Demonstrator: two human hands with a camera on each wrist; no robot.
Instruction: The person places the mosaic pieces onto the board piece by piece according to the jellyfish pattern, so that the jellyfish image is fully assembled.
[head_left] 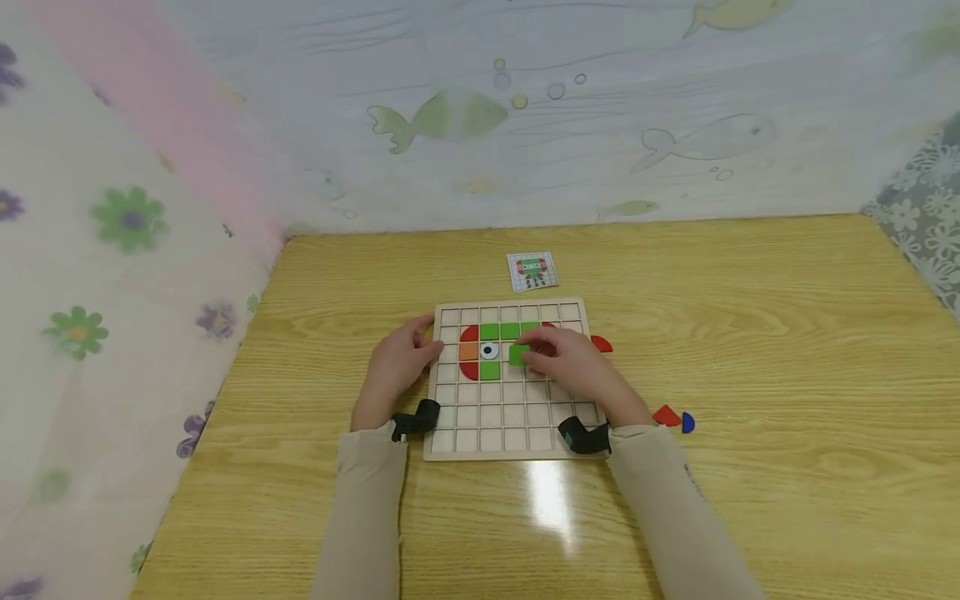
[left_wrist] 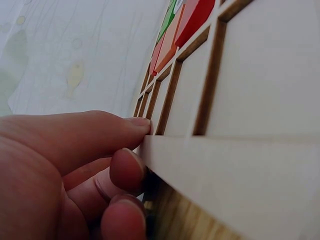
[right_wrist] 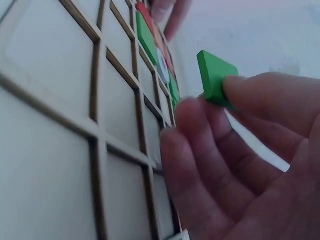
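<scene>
A wooden grid board (head_left: 467, 416) lies on the table. My left hand (head_left: 397, 360) grips its left edge; in the left wrist view the thumb (left_wrist: 125, 127) rests on the rim and curled fingertips lie beside and below it. Between thumb and fingers, my right hand (head_left: 573, 364) pinches a green square tile (right_wrist: 216, 75), held just above the board. Set in the grid are red curved pieces (head_left: 469, 333), an orange square (head_left: 468, 352), a round eye piece (head_left: 489, 351) and several green squares (head_left: 489, 332). My right hand partly hides the cells beneath it.
A small pattern card (head_left: 532, 271) lies behind the board. To the right are a red curved piece (head_left: 602, 343), another red piece (head_left: 667, 416) and a blue half-round piece (head_left: 687, 422). Fish-patterned covering (head_left: 465, 167) hangs behind the wooden table (head_left: 787, 350).
</scene>
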